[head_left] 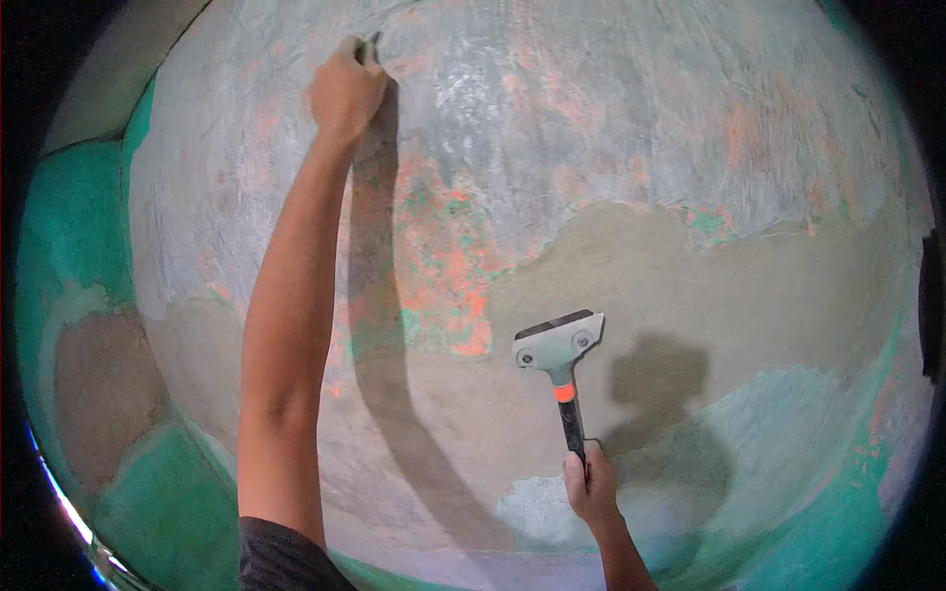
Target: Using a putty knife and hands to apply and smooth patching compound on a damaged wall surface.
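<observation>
My left hand (343, 89) is raised high against the mottled wall (552, 138), its fingers closed round a small dark object (373, 39) that is mostly hidden and too small to name. The wall surface shows pale grey coating, orange and green flecks and bare beige patches. Lower right, my right hand (589, 483) grips the black handle of a wide scraper (558, 340) with an orange band and a grey head, held upright in front of the wall. My left arm casts a long shadow beside it.
On the left, a green-painted wall (74, 217) with a brown patch meets the main surface at a corner. A grey surface (113, 69) slopes across the upper left. Green paint also shows along the lower and right edges.
</observation>
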Demonstrator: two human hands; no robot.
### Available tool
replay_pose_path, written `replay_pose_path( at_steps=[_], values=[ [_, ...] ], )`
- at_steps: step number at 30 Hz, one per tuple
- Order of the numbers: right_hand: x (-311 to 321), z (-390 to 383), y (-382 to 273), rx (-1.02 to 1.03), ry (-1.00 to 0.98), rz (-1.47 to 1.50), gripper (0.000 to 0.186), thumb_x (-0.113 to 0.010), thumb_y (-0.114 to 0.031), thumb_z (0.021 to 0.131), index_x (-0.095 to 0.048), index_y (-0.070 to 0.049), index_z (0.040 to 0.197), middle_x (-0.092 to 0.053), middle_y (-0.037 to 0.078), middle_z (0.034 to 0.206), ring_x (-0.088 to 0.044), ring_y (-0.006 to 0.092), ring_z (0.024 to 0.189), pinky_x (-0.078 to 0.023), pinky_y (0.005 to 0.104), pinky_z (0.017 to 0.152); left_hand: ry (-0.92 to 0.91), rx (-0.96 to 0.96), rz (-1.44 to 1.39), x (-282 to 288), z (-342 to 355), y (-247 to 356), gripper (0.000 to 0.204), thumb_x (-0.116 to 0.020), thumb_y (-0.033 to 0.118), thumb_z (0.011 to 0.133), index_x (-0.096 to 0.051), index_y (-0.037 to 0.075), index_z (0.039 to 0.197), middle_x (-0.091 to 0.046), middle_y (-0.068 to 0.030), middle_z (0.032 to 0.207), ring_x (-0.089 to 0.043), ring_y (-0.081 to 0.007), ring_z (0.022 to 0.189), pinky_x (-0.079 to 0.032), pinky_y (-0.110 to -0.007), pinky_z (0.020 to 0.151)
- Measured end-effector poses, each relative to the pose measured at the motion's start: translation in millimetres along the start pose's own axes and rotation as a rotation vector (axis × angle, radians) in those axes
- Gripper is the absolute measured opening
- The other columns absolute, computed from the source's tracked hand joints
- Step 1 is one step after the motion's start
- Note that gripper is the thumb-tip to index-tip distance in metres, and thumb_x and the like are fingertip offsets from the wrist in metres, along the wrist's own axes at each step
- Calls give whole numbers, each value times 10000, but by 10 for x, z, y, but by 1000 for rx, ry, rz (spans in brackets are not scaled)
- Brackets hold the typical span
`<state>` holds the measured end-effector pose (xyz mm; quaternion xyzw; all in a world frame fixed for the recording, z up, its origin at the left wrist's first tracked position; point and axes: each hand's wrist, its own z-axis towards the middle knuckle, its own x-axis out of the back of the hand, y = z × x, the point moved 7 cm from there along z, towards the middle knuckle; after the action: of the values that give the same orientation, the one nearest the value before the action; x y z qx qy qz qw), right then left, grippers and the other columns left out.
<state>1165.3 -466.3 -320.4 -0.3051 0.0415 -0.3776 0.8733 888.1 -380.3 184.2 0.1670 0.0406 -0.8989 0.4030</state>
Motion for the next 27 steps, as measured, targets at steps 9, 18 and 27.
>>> replay_pose_path(
  at_steps=[9, 18, 27],
  values=[
    [1053, 160, 136, 57, -15, 7, 233, -493, -220, 963, -443, -45, 817, -492, 18, 556, -515, 121, 475, -413, 293, 462, -244, -453, -219, -310, -826, 1757, 167, -569, 160, 845, -614, 39, 952, -642, -234, 889, -614, -437, 846, -480, -472, 723],
    [2037, 350, 500, -37, 48, 158, 250, -429, -217, 996, -438, -33, 827, -435, -16, 544, -410, 70, 414, -348, 244, 386, -312, -622, -274, -448, -1678, 2759, 171, -574, 96, 742, -636, 112, 900, -656, -151, 844, -628, -354, 852, -459, -489, 796],
    [2479, 429, 699, 21, 42, 87, 277, -422, -228, 1010, -445, -29, 819, -435, -7, 525, -434, 72, 405, -348, 247, 375, -254, -282, -275, -554, -1542, 2726, 127, -570, 76, 761, -614, 69, 881, -647, -167, 858, -605, -374, 854, -450, -472, 737]
  ],
)
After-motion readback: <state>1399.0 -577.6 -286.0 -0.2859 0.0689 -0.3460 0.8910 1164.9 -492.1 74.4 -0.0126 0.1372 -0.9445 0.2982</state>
